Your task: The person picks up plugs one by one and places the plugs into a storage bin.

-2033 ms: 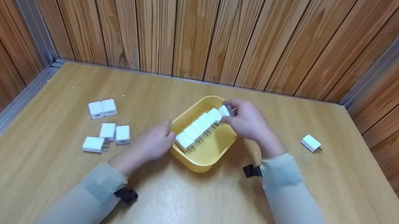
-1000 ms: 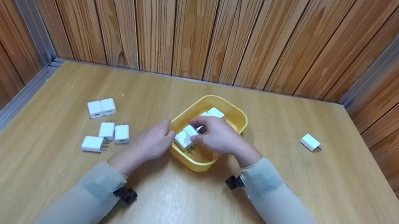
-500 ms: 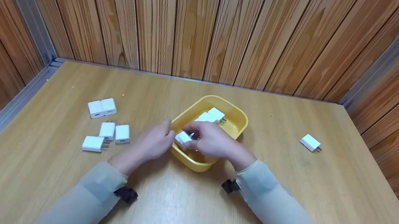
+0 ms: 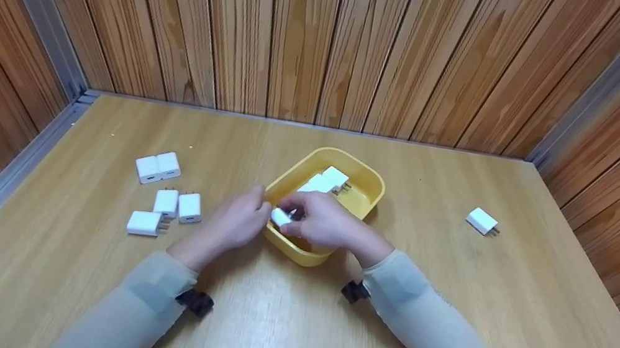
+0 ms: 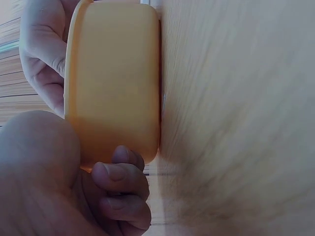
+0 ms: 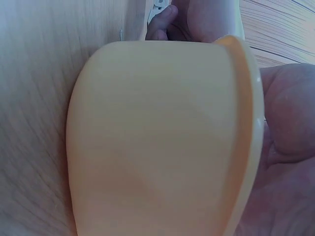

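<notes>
A yellow tub (image 4: 304, 256) stands at the middle of the table, turned at a slant, with white plug adapters lying inside. My left hand (image 4: 239, 219) grips its left rim; in the left wrist view this hand (image 5: 54, 182) has its thumb over the rim and fingers curled by the outer wall. Reaching inside, my right hand (image 4: 327, 221) pinches a white adapter (image 4: 280, 217) at the tub's left side. Farther back in the tub lie a white adapter (image 4: 335, 176) with metal prongs and another (image 4: 318, 184) beside it. The right hand covers part of the tub's inside.
Left of the tub, several white adapters lie on the table (image 4: 283, 333): a touching pair (image 4: 158, 167) farther back and more nearer, one (image 4: 143, 223) among them. A single adapter (image 4: 482, 221) lies at the right. Wood-panelled walls (image 4: 308, 35) enclose the back and sides.
My right hand has moved from the tub's far right rim to its left side, inside the tub. The row of adapters there is no longer whole in view. The left hand has stayed on the rim.
</notes>
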`<state>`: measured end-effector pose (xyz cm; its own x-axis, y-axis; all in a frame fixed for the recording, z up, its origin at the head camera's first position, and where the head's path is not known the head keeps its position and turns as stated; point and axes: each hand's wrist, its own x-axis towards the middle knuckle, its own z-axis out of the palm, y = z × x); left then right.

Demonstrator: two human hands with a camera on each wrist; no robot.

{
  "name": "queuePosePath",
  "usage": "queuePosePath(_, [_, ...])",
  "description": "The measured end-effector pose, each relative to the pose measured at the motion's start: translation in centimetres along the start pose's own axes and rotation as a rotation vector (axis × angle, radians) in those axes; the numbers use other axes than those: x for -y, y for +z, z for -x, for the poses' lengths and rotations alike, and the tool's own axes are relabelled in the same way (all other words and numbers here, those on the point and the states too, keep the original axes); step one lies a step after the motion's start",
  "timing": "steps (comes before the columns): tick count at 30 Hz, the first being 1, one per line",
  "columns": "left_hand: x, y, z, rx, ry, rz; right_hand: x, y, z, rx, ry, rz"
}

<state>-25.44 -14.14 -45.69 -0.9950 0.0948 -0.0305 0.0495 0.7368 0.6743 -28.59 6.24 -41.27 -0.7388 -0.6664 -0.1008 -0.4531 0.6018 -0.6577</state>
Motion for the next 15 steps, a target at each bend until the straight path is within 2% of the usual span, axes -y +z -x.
queuePosePath(9, [0.1, -0.01, -0.01, -0.04, 0.04, -0.048, 0.11, 0.41, 0.0, -0.01, -0.071, 0.057])
queuePosePath(15, [0.14, -0.02, -0.08, -0.026, 0.031, -0.023, 0.22, 0.74, -0.12, -0.019, -0.084, 0.143])
